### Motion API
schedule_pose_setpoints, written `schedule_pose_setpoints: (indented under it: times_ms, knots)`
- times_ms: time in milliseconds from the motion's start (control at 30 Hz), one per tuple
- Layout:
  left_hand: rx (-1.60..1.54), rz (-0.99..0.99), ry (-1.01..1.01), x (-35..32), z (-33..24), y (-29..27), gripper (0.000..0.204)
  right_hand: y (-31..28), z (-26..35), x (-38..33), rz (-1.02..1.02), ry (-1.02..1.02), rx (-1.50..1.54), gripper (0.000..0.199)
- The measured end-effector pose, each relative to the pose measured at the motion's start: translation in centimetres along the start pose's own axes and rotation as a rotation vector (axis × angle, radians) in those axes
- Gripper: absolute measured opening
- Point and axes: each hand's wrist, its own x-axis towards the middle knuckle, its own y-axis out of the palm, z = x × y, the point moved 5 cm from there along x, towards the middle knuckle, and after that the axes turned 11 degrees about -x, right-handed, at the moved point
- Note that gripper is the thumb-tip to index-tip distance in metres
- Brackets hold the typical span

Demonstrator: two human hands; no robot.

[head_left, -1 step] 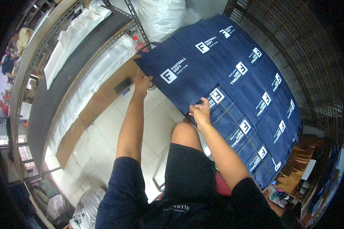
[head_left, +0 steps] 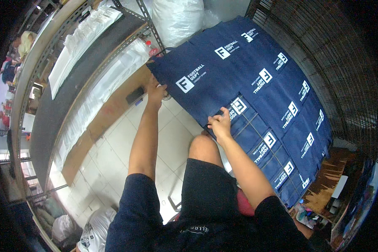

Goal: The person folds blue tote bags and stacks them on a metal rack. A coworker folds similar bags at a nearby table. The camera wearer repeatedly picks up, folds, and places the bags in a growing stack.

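A navy bag-like fabric piece (head_left: 176, 63) with white printed logos lies on top, in front of me to the right. At its left edge, my left hand (head_left: 156, 91) has its fingers curled around the border, the fingertips partly hidden. Closer to my knee, my right hand (head_left: 219, 122) pinches the near edge, its fingers bent and closed. More navy printed pieces (head_left: 300, 126) spread to the right, overlapping in rows. Thin metal bars of a wire rack (head_left: 252, 119) cross over the nearer ones.
On my left stands a metal shelf (head_left: 77, 67) with stacks of white sheets (head_left: 109, 77). A black phone (head_left: 135, 95) lies on its lower brown board. Behind the fabric sit a white plastic sack (head_left: 178, 21) and a red-capped bottle (head_left: 150, 47). Ribbed dark shutter (head_left: 315, 42) borders the right.
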Motion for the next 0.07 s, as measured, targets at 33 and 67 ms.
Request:
schedule_pose_setpoints:
  times_ms: [33,67]
  knots:
    - [-0.037,0.023,0.064,0.04,-0.13,-0.17,0.072,0.08,0.31,0.03,0.007,-0.017,-0.055,0.063]
    - [-0.073,0.045,0.128,-0.06,-0.22,-0.39,0.075,0.22,0.51,0.07,0.008,-0.018,-0.05,0.063]
